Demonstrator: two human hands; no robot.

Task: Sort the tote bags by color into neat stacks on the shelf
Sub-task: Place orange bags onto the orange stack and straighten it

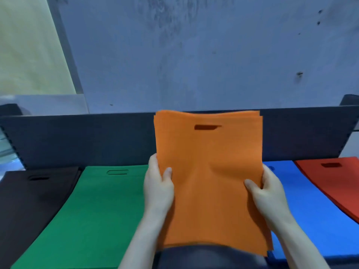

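Left hand (158,185) and right hand (268,193) each pinch a side edge of the orange tote bags (209,171). Thumbs lie on the front face, fingers wrap behind & out of sight. It's a bundle, not one bag: layered edges show at the top & at the lower right corner. It's held up roughly upright, cut-out handle at the top, resting on nothing I can see.

Places vs. the green stack (93,210): the orange bundle hangs just right of it and covers its right edge in this view. The dark brown stack (29,200) lies directly left of the green stack, touching or nearly so. The blue stack (310,210) is further right, partly hidden behind the bundle. The red stack (334,177) is furthest from the green stack, meeting the blue one's far edge; touching or overlapping, can't tell. All four lie flat on the shelf (77,138), handle ends toward its dark rear.

Step in hand, prob.: bringing the orange bundle to its slot. Four colours are down, orange isn't yet. Whether bare shelf is left btw green & blue can't be told, as the bundle hides it.

Next move calls for lowering the bundle flat just right of the green stack, handle end to the rear like the rest, w/o riding up on green or blue. The layers look slightly fanned, so evening them first would help.
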